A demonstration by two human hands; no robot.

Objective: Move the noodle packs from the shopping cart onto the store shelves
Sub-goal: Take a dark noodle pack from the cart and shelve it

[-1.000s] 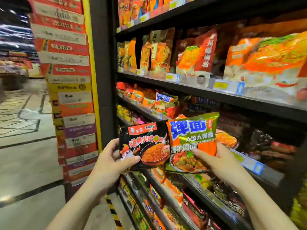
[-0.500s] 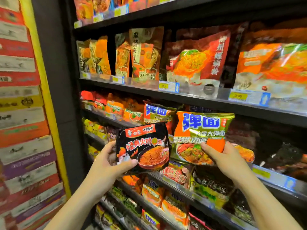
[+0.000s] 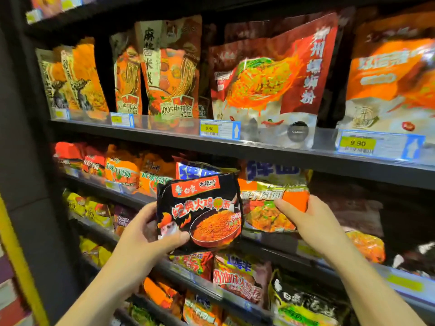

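Head view, so everything is seen from above the hands. Two noodle packs are being held up at the shelf face, which looks like the placing step rather than the fetching one; the shopping cart isn't in view at all.

The black pack (image 3: 202, 212) is pinched at its lower-left corner by the left hand (image 3: 146, 234), thumb across the front, fingers curled behind. It's kept in front of the shelves, not yet on any of them. The green-and-orange pack (image 3: 275, 203) is gripped at its right edge by the right hand (image 3: 315, 222), thumb on the front, and its top already seems tucked under the upper shelf edge (image 3: 259, 151), so it's probably half onto the middle shelf (image 3: 289, 243), just beside a matching blue-lettered pack (image 3: 195, 169) that's already stocked.

Orientation: both packs are held face-out with the print upright. The black one is tilted a bit, top leaning right, its long axis looking roughly side to side. The green one's long axis can't be judged, since it's partly hidden behind the black pack.

Next move, as a guess: the green pack gets pushed back and let go, then a slot needs finding for the black pack.
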